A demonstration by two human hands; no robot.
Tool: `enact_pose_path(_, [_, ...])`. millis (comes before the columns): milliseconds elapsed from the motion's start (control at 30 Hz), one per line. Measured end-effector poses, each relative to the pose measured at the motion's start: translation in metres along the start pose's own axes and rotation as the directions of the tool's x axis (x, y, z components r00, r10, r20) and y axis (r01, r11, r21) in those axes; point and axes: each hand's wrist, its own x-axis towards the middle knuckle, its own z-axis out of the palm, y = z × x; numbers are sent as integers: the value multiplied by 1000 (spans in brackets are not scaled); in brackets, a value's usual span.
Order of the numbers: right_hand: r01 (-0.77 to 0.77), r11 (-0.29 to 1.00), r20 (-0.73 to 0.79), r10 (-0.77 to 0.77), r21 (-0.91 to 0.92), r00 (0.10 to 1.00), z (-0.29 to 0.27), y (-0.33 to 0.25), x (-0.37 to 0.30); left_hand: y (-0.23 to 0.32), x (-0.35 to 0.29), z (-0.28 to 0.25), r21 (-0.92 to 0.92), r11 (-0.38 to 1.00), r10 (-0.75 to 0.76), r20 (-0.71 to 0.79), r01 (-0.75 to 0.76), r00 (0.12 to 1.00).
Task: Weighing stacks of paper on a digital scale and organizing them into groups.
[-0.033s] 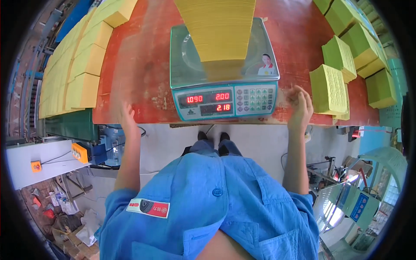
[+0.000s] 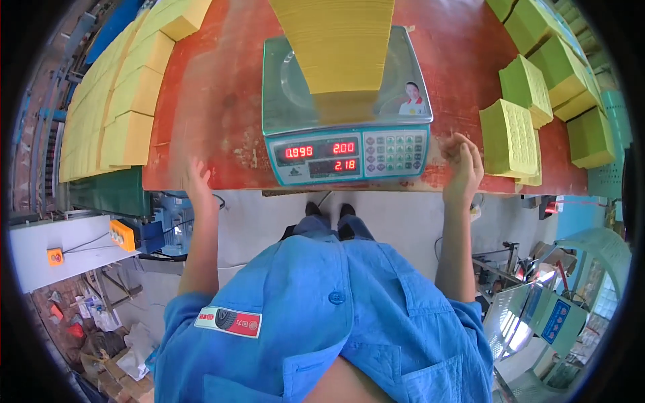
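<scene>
A tall stack of yellow paper sheets (image 2: 336, 50) stands on the metal pan of a teal digital scale (image 2: 282, 101), above its lit red display. My left hand (image 2: 199, 183) is at the table's front edge, left of the scale and touching nothing I can see. Its fingers look apart and empty, though their tips are smeared. To the scale's right, my right hand (image 2: 464, 164) hovers near the same edge with loosely bent fingers and nothing visible in them. A yellow paper block (image 2: 508, 138) stands just right of that hand.
Rows of yellow paper blocks (image 2: 127, 138) line the left of the red table (image 2: 215, 87). Several more blocks (image 2: 557, 70) are at the right. Below are a green chair (image 2: 578, 309) on the right and an orange switch box (image 2: 122, 236) on the left.
The left reading on the scale's display has changed to a lower one. The view has shifted very slightly. Both hands stay almost in place, and the paper stack remains on the pan.
</scene>
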Motion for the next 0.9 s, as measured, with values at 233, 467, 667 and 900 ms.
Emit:
enact_pose_path(233, [27, 977, 88, -46, 210, 995, 29, -16, -16, 71, -46, 54, -119, 986, 121, 63, -113, 991])
enact_pose_path(467, [12, 978, 96, -32, 206, 995, 21, -21, -18, 103, -59, 79, -174, 961, 244, 164, -215, 956])
enact_pose_path(667, [-19, 984, 100, 1, 178, 995, 8, -16, -19, 135, -60, 99, -196, 935, 332, 192, -295, 924])
enact_pose_path(900, [-21, 984, 9, 20, 177, 1000, 5, -19, -25, 199, -67, 125, -216, 816, 577, 267, -536, 772])
